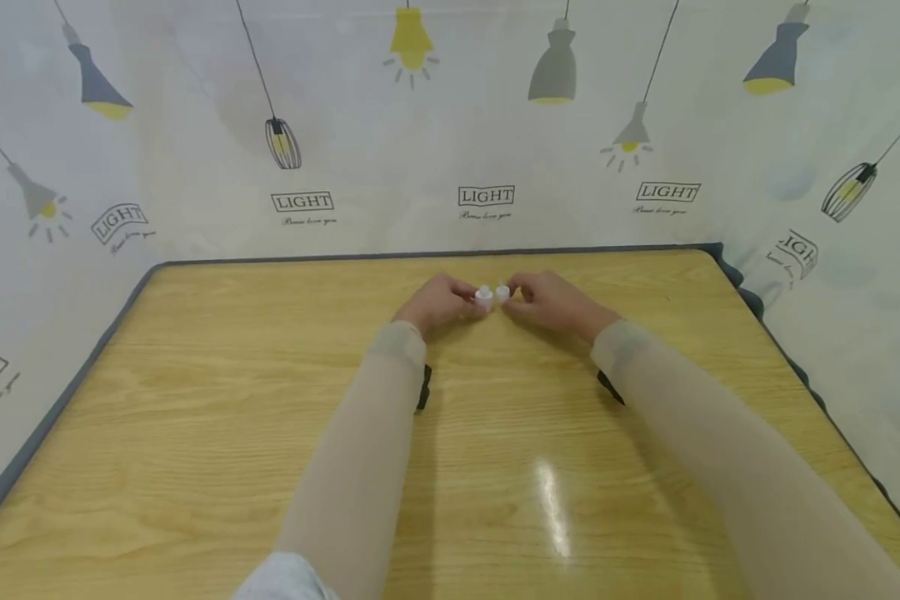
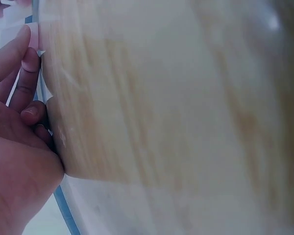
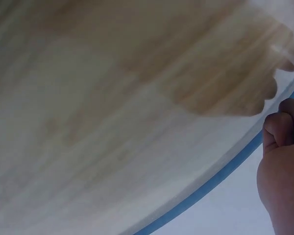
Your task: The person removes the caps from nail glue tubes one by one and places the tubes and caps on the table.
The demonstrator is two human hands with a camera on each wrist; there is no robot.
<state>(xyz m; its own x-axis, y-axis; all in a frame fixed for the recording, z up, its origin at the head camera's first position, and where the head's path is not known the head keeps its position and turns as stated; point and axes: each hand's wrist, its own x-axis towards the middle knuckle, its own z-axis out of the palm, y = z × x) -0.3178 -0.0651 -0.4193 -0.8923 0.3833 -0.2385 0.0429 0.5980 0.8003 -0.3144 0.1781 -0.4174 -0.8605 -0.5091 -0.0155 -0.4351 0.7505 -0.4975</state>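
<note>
Near the far edge of the table, my left hand point(image 1: 444, 302) grips a small white bottle point(image 1: 483, 299) with a narrower tip on top, thumb and fingers around its side. Just to the right, my right hand point(image 1: 553, 302) pinches a small white cap point(image 1: 502, 293) between thumb and fingertips. A narrow gap separates the two white pieces. In the left wrist view part of the white bottle point(image 2: 34, 35) shows beyond the fingertips of the left hand point(image 2: 14, 112). The right wrist view catches only the curled fingers of the right hand point(image 3: 284, 129); the cap is hidden there.
Both forearms reach across a wood-grain table point(image 1: 217, 400) with a dark edge. A pale backdrop point(image 1: 390, 167) printed with lamps rises behind it and along both sides. Black wrist straps point(image 1: 423, 388) show under the sleeves.
</note>
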